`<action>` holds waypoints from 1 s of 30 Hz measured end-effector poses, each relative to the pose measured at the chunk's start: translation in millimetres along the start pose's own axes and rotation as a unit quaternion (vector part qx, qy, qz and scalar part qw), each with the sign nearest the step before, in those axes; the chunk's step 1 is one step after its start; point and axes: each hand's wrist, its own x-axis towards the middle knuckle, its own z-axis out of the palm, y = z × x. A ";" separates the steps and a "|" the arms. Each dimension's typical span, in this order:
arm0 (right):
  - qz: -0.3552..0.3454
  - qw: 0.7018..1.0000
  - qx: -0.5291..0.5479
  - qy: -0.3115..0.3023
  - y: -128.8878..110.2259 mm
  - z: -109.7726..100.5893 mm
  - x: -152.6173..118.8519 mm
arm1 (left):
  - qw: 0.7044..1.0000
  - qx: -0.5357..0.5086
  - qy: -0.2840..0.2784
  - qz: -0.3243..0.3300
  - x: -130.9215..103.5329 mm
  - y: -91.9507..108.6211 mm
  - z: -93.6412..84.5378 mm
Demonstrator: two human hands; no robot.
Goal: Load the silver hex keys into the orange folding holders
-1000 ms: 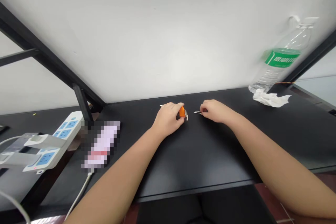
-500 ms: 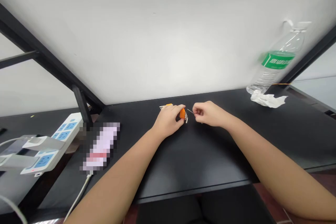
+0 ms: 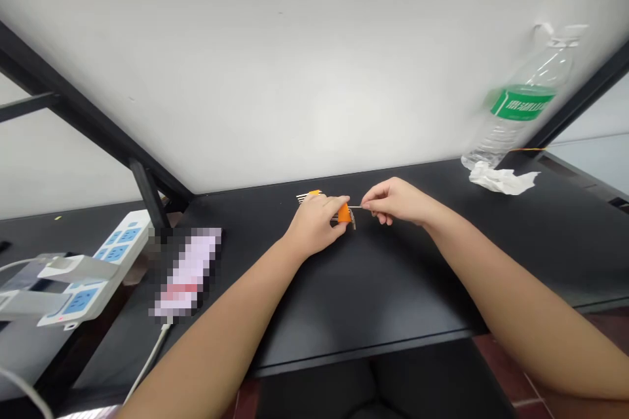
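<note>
My left hand [image 3: 317, 226] is closed around an orange holder [image 3: 344, 213], thumb and fingers gripping its right end. Several thin metal rods that look like hex keys [image 3: 301, 197] stick out of the far-left end, and short ends show at the right end. Thumb and fingertips of my right hand [image 3: 393, 200] pinch one slim metal hex key [image 3: 354, 207], which lies level with its left end at the orange holder. Whether it sits in a slot is too small to tell. The holder's middle is hidden under my left hand.
A phone-like pixelated item [image 3: 189, 272] with a white cable lies at the left, beside a white power strip [image 3: 118, 252] with chargers. At the back right stand a clear bottle [image 3: 523, 101] and a crumpled tissue [image 3: 504, 179]. A white wall [image 3: 314, 78] rises behind the black table [image 3: 373, 301].
My right hand has brought the hex key left to the orange holder and turned it from slanted to level. Its lower fingers have loosened. My left hand stays on the holder.
</note>
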 end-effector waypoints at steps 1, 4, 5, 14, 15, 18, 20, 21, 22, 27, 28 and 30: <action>0.004 1.000 0.011 -0.001 -0.1 0.0 0.6 | 1.000 0.002 -0.004 0.008 0.2 1.7 0.7; 0.002 1.000 0.012 0.001 -2.8 6.3 1.6 | 1.000 0.009 -0.016 0.013 1.0 7.1 2.8; -0.005 1.000 -0.001 0.013 -4.4 10.3 1.6 | 1.000 0.012 -0.018 0.007 1.4 8.5 3.1; -0.126 0.929 -0.328 0.115 -22.7 45.3 -8.8 | 0.999 0.008 -0.024 -0.030 4.0 14.3 -2.5; -0.126 0.920 -0.355 0.110 -24.9 47.2 -11.4 | 0.999 0.008 -0.027 -0.034 4.4 14.7 -3.1; -0.117 0.894 -0.422 0.092 -31.7 52.9 -20.3 | 0.998 0.007 -0.030 -0.046 5.1 13.6 -3.6; -0.122 0.878 -0.457 0.075 -35.2 56.7 -25.5 | 0.998 -0.002 -0.026 -0.051 5.0 10.5 -3.4; -0.128 0.870 -0.470 0.068 -36.4 57.9 -27.4 | 0.998 -0.008 -0.020 -0.054 4.7 8.5 -3.3; -0.136 0.864 -0.480 0.064 -36.8 58.2 -28.8 | 0.998 -0.012 -0.014 -0.056 4.3 6.5 -3.4; -0.151 0.874 -0.453 0.084 -26.2 36.1 -25.1 | 0.998 0.000 -0.009 -0.064 1.9 -1.0 -3.5; -0.131 0.880 -0.447 0.090 -21.5 27.6 -22.4 | 0.998 0.004 -0.008 -0.067 1.6 -1.8 -2.9; -0.093 0.884 -0.452 0.077 -10.8 10.8 -15.9 | 0.997 0.007 -0.002 -0.074 1.1 -3.3 -1.3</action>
